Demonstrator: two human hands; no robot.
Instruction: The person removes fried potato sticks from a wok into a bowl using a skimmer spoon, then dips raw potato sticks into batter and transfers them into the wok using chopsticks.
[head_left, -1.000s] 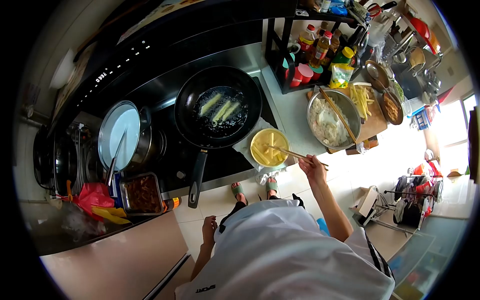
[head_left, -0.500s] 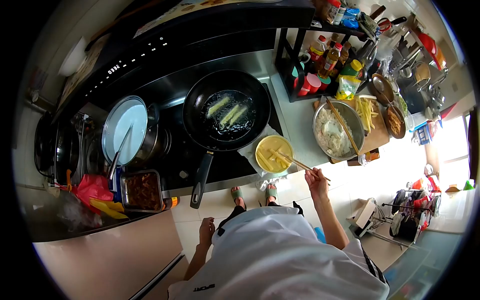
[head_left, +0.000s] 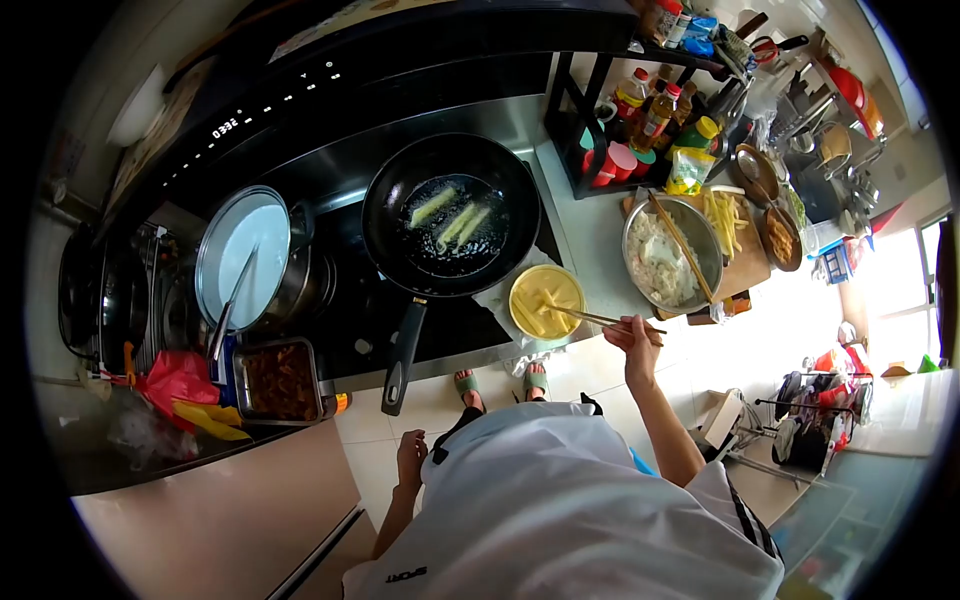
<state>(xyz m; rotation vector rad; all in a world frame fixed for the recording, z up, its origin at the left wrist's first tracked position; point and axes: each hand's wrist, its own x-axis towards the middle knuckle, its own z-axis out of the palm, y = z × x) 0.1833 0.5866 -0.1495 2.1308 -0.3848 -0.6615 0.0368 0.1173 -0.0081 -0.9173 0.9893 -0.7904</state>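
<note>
My right hand (head_left: 636, 345) grips a pair of chopsticks (head_left: 598, 319), whose tips are in a yellow bowl (head_left: 577, 290) of batter with pale strips (head_left: 535, 316). Left of that bowl, several battered strips (head_left: 462, 226) lie in bubbling oil in a black frying pan (head_left: 390, 190) on the stove. My left hand (head_left: 411, 458) hangs low beside my body, its fingers curled; what they hold, if anything, is hidden. A metal bowl (head_left: 712, 232) with a white mixture and another pair of chopsticks (head_left: 682, 248) across it stands to the right.
Cut strips (head_left: 722, 220) lie on a wooden board (head_left: 752, 262). A pot (head_left: 205, 270) with a ladle and a metal tray (head_left: 316, 385) of brown food are at the left. The pan handle (head_left: 402, 360) points toward me. A black rack (head_left: 575, 150) holds bottles.
The chopstick tips have shifted slightly among the strips in the yellow bowl, and the strips there have moved. The whole view has shifted a little.
</note>
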